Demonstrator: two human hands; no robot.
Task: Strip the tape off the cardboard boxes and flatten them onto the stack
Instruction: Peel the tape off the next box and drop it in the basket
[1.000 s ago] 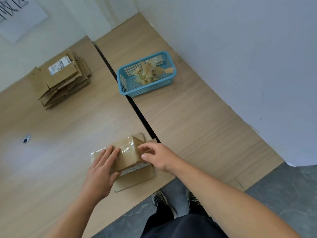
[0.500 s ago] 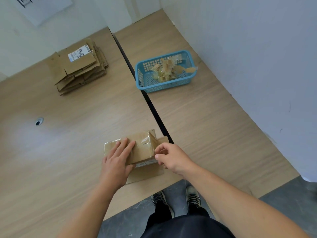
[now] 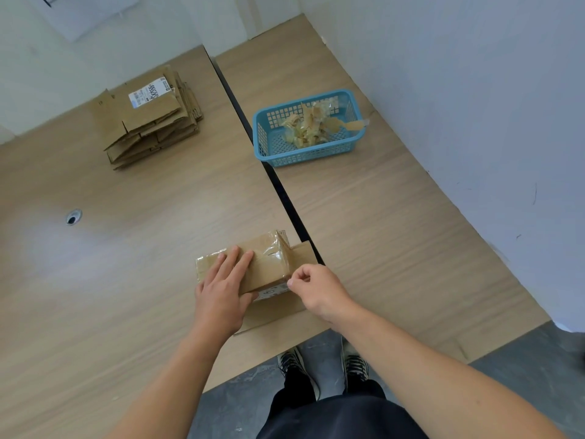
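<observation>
Small brown cardboard box (image 3: 266, 264), closed, oblong, low. Glossy clear tape (image 3: 272, 248) wrapped over the top and down the right end, wrinkled and catching the light. White printed label (image 3: 273, 292) on the near side face, partly hidden.

Placed near the front edge of the wooden surface (image 3: 126, 280), just left of the dark gap (image 3: 285, 191) between the two tabletops, on top of a flat cardboard sheet (image 3: 275, 312) sticking out at the near side and the right. Long axis running left to right, right end turned slightly away, toward the gap; taped end face pointing right.

Left grip (image 3: 221, 293) laid flat on the box top, fingers (image 3: 235, 261) straight and together, thumb down the near face, pressing. Right grip (image 3: 316, 289) curled narrow, thumb and forefinger pinching the box's near right bottom corner; tape edge between the tips or not, too small to tell.

Farther back on the left, a stack of flattened cardboard (image 3: 148, 128), white label on the top piece. Back on the right tabletop, a blue basket (image 3: 304, 155) holding crumpled tape scraps (image 3: 310, 128), one strip hanging over the right rim.
</observation>
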